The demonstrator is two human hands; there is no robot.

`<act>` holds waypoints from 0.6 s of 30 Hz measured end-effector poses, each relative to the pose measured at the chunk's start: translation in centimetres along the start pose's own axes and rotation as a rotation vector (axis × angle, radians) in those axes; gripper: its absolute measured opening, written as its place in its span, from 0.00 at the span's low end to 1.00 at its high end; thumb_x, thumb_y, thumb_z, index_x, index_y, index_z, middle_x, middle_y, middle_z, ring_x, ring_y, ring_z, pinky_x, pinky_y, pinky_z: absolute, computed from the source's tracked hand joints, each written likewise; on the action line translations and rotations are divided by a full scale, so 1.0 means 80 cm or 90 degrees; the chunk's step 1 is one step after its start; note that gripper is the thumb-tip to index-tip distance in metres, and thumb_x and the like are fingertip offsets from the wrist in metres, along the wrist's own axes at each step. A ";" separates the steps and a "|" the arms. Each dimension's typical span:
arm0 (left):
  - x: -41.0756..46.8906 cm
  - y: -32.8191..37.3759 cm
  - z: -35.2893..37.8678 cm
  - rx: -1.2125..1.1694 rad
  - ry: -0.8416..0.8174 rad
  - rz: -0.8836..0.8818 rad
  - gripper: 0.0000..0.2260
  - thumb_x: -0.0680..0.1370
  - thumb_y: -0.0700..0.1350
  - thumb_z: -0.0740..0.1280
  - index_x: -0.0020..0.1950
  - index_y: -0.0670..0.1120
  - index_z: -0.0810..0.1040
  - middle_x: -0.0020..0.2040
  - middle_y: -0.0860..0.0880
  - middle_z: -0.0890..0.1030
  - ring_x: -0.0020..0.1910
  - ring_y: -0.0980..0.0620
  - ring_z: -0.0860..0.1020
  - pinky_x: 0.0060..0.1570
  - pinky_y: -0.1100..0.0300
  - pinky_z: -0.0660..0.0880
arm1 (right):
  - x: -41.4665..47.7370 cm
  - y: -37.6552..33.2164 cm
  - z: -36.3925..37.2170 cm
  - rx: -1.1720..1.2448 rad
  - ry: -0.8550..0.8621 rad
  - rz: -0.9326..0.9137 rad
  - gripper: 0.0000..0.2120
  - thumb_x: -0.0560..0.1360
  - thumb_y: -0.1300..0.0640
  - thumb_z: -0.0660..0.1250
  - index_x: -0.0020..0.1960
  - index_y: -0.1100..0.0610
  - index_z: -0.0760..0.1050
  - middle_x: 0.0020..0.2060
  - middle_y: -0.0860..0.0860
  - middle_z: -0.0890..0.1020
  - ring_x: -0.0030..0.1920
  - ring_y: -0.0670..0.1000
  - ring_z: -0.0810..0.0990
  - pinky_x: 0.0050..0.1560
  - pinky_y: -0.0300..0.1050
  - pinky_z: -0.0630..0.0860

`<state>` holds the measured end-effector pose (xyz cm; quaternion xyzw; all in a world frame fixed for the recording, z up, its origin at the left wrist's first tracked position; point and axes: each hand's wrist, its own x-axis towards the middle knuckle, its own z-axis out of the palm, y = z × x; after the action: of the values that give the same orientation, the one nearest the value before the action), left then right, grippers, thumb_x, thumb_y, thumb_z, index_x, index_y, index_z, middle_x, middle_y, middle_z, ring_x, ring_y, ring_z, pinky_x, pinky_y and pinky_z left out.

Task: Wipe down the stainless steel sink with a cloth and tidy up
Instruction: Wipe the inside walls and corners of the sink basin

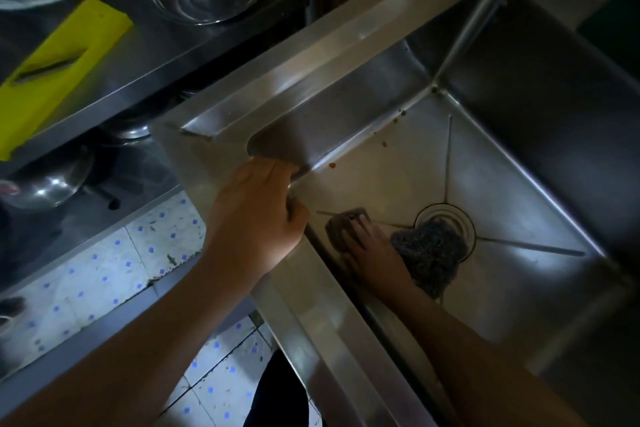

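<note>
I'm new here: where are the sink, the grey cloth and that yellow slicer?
sink (329, 45): head view, on its bare far-left rim.
grey cloth (433, 256): head view, on the middle of its crumpled bulk.
yellow slicer (90, 28): head view, on the flat face above the blade slot.

Left hand curled over sink rim, right hand flat on cloth

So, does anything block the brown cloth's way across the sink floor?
Yes: a grey wiry scouring pad lies over the round drain, right beside the right hand pressing the brown cloth.
</note>
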<state>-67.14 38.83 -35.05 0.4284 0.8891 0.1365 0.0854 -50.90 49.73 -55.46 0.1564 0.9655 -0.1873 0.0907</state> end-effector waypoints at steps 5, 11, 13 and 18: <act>0.000 -0.001 0.001 0.034 -0.009 -0.009 0.12 0.68 0.41 0.67 0.50 0.43 0.76 0.43 0.45 0.77 0.45 0.45 0.74 0.43 0.60 0.65 | 0.004 0.004 0.018 0.006 0.026 -0.020 0.26 0.66 0.58 0.75 0.63 0.60 0.75 0.63 0.64 0.75 0.63 0.67 0.73 0.56 0.62 0.73; -0.001 -0.004 0.004 0.046 0.000 -0.002 0.11 0.70 0.42 0.65 0.51 0.43 0.76 0.43 0.46 0.77 0.45 0.46 0.74 0.42 0.62 0.64 | 0.033 0.001 0.021 0.015 0.012 0.006 0.25 0.79 0.51 0.56 0.75 0.53 0.57 0.75 0.61 0.56 0.75 0.61 0.50 0.73 0.58 0.51; -0.001 -0.003 0.005 0.050 -0.009 -0.003 0.10 0.70 0.43 0.64 0.51 0.43 0.76 0.44 0.46 0.77 0.45 0.45 0.74 0.43 0.59 0.67 | 0.052 -0.005 0.020 0.025 0.049 0.007 0.25 0.79 0.51 0.56 0.74 0.53 0.57 0.75 0.61 0.56 0.75 0.61 0.50 0.74 0.58 0.50; -0.001 -0.005 0.007 0.050 -0.015 -0.001 0.08 0.71 0.42 0.65 0.49 0.44 0.75 0.45 0.47 0.76 0.47 0.47 0.74 0.43 0.59 0.67 | 0.078 -0.017 0.015 0.020 0.087 0.022 0.30 0.75 0.53 0.64 0.74 0.55 0.59 0.73 0.60 0.60 0.74 0.62 0.56 0.72 0.59 0.54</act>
<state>-67.24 38.66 -35.71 0.4326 0.8929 0.0966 0.0793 -57.04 49.74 -57.53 0.1872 0.9635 -0.1899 0.0254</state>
